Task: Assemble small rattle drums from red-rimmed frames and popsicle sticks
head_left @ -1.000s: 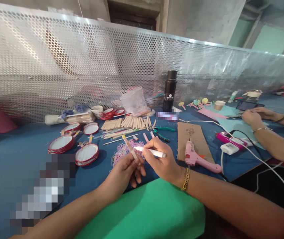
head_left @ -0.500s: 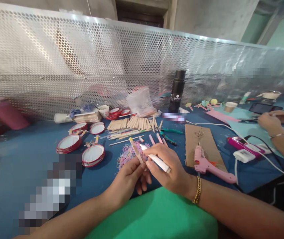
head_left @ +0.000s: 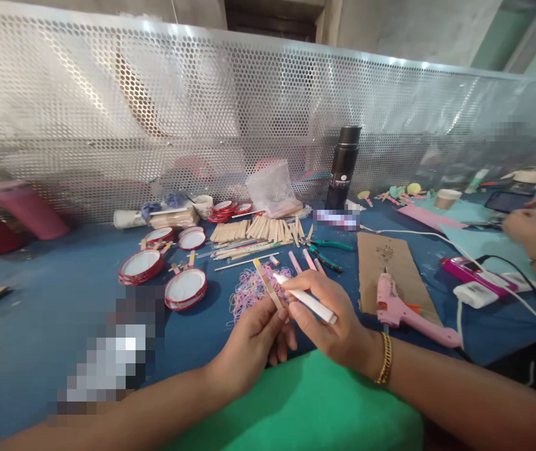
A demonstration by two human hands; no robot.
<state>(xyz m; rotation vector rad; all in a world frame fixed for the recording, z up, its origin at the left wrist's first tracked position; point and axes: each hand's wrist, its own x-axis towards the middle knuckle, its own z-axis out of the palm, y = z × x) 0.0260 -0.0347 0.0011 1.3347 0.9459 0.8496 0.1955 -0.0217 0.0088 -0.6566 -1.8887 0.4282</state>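
**Blue worktable [head_left: 79, 269], wooden stick [head_left: 266, 280] and white marker [head_left: 312, 304] in hand**

Background: a perforated metal screen [head_left: 155, 94] along the table's far edge.

Left hand [head_left: 249, 341]: yours, near centre, pinching the lower end of the stick between thumb and fingers; stick tilted, yellow at its far end.

Right hand [head_left: 328, 313]: yours, grasping the marker like a pen, its tip toward the stick; you cannot tell here whether the two touch. Gold bracelet [head_left: 384, 358] at your wrist.

Below your hands: green cloth [head_left: 305, 401].

Just beyond the stick: one tangle of pastel elastic bands [head_left: 244, 294].

Left of your hands: stacks of red-rimmed discs [head_left: 185, 285], small sticks lying among them; nearer, a pixelated patch hides its contents. Far left: a pink cylinder [head_left: 32, 210], tilted.

Far centre: a pile of plain sticks [head_left: 227, 230], a clear plastic bag [head_left: 272, 188], a black bottle [head_left: 343, 175], upright.

Right of your hands: pink pens [head_left: 296, 262]; teal-handled pliers [head_left: 328, 244]; a pink glue gun [head_left: 399, 313], partly over a cardboard piece [head_left: 366, 269]; a magenta power strip [head_left: 477, 277].

Far right: a co-worker's hands [head_left: 526, 228] near a phone [head_left: 507, 200]; a paper cup [head_left: 447, 199] standing to their left.
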